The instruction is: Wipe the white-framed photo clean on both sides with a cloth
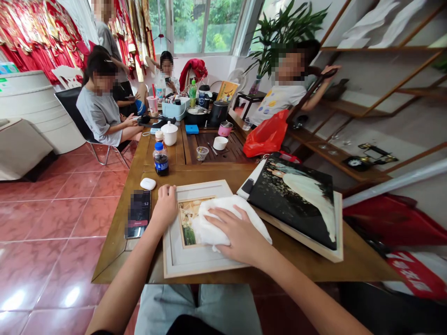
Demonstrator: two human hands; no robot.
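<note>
A picture frame [171,260] with a pale wooden edge and a white mat lies flat on the wooden table, close to me. Its small photo [188,218] shows only on the left side. My right hand [240,235] presses a folded white cloth [251,223] onto the frame, fingers spread over the cloth. With curled fingers, my left hand [166,204] grips the frame's left edge near the far corner. To the right lie stacked larger pictures [296,195], the top one showing a long white dress on a dark background.
A phone [138,214], a white earbud case [148,184] and a dark drink bottle [160,160] stand left of the frame. Farther back are a white lidded pot [169,134], a tea tray [206,153] and a red plastic bag [267,135]. Several people sit or stand around.
</note>
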